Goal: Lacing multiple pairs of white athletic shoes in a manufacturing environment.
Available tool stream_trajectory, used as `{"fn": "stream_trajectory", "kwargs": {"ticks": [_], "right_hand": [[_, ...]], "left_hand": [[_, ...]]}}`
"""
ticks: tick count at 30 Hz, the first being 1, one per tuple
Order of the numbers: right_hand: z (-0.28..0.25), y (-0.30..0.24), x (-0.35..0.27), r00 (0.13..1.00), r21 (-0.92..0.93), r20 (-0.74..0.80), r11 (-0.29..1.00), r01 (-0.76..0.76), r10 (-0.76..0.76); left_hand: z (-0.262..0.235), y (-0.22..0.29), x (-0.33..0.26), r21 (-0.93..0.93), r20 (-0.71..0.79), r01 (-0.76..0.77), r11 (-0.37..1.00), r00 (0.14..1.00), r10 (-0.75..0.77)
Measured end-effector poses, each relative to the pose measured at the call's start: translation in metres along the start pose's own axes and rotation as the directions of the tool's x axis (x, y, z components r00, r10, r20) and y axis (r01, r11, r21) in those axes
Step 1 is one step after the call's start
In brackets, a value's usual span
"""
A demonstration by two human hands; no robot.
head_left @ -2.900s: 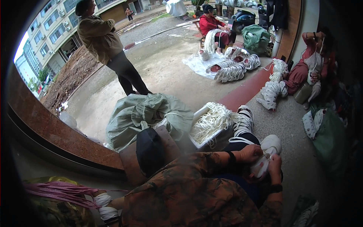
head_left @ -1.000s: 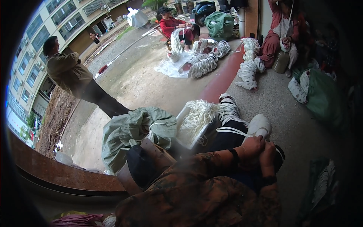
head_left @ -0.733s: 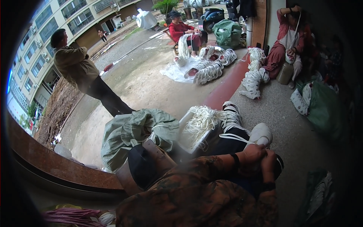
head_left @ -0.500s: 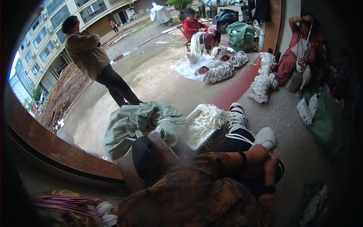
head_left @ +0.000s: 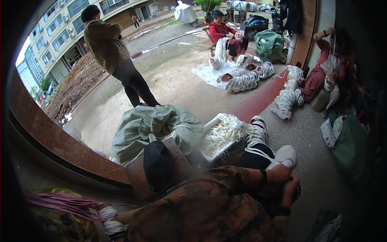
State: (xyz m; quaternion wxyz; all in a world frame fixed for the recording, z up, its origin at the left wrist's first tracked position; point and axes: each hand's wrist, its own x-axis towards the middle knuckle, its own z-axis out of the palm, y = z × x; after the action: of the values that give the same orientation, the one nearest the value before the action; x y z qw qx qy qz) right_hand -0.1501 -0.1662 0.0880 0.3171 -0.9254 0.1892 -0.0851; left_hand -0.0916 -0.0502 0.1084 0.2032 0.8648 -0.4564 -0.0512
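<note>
My left hand (head_left: 279,174) is closed at the near end of a white shoe (head_left: 287,155) above my lap. My right hand (head_left: 292,188) meets it from the nearer side, fingers curled; what it holds is hidden. A white shoelace (head_left: 260,153) crosses dark trousers toward the shoe and my left hand. Just beyond, white lacing wraps a shoe-like bundle (head_left: 256,131) beside a white tub (head_left: 211,156) heaped with loose white laces (head_left: 224,135).
A pale green sack (head_left: 157,125) and a dark rounded thing (head_left: 158,167) on a brown board are left. Pink laces (head_left: 66,205) lie lower left. Seated people (head_left: 225,34) (head_left: 328,66) handle laces beside rows of white shoes (head_left: 242,80); a person (head_left: 107,44) stands outside.
The whole view has shifted a little. My hands and the white shoe sit slightly lower in it, and my fingers have moved a little around the shoe's near end.
</note>
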Motion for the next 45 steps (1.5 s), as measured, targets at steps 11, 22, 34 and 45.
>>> {"fn": "stream_trajectory", "kwargs": {"ticks": [11, 22, 34, 45], "right_hand": [[0.020, 0.024, 0.013, 0.993, -0.048, -0.034, 0.993, 0.112, -0.113], [-0.010, -0.032, 0.004, 0.811, 0.600, 0.370, 0.783, 0.164, -0.453], [0.004, -0.034, 0.012, 0.860, 0.579, 0.351, 0.807, 0.112, -0.371], [0.010, -0.046, 0.027, 0.807, 0.397, 0.191, 0.796, 0.458, -0.559]], "left_hand": [[0.083, -0.056, -0.024, -0.433, -0.336, -0.281, 0.856, 0.932, 0.135], [-0.007, -0.052, -0.055, -0.676, -0.236, -0.031, 0.736, 0.956, -0.176], [-0.006, -0.061, -0.059, -0.729, -0.300, -0.080, 0.680, 0.930, -0.212], [-0.028, -0.072, -0.074, -0.768, -0.214, -0.040, 0.639, 0.957, -0.198]]}}
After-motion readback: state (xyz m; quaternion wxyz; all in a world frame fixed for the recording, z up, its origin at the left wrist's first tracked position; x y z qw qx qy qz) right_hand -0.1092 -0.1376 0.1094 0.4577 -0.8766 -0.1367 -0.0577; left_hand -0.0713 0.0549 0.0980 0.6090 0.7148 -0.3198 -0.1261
